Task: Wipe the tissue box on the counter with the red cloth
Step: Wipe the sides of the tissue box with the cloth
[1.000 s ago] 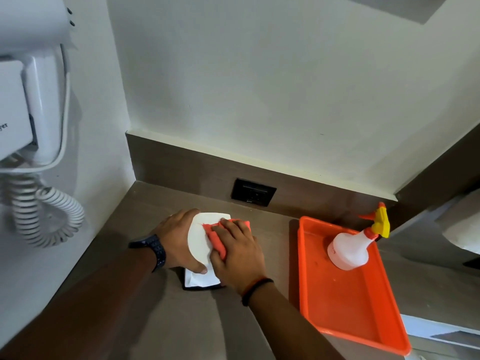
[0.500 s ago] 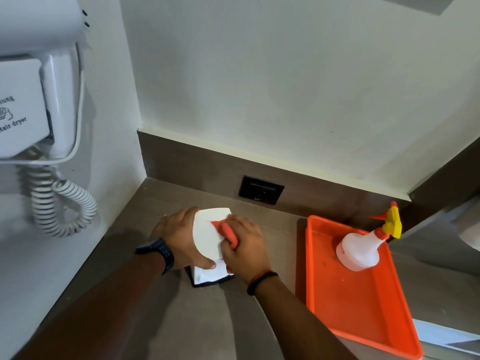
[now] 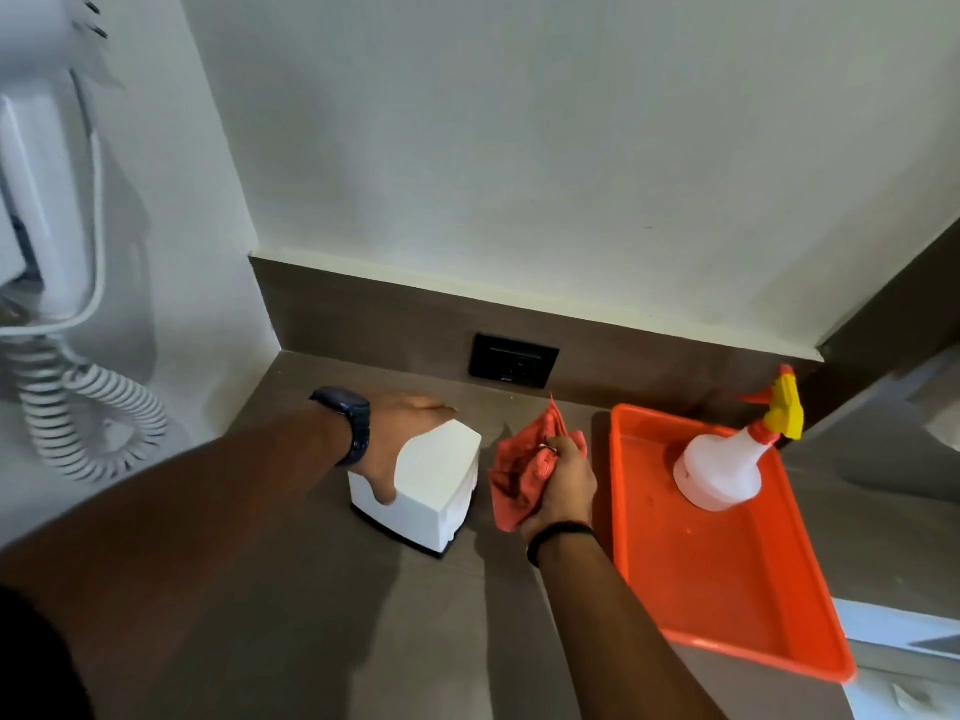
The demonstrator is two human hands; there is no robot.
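Note:
A white tissue box (image 3: 439, 488) with a dark base stands on the brown counter (image 3: 322, 615). My left hand (image 3: 400, 444) grips its left and back side, thumb hooked over the near edge; a dark watch is on that wrist. Just to the right of the box, my right hand (image 3: 563, 485) holds a bunched red cloth (image 3: 519, 475). The cloth hangs beside the box's right face, close to it; I cannot tell if it touches.
An orange tray (image 3: 727, 589) lies at the right with a white spray bottle (image 3: 724, 467) with a yellow and red trigger in its far end. A black wall socket (image 3: 513, 365) sits behind the box. A white wall hair dryer (image 3: 47, 210) with coiled cord hangs at the left.
My right hand has lifted the red cloth off the top of the box and moved it to the right side. My left hand has shifted toward the back of the box.

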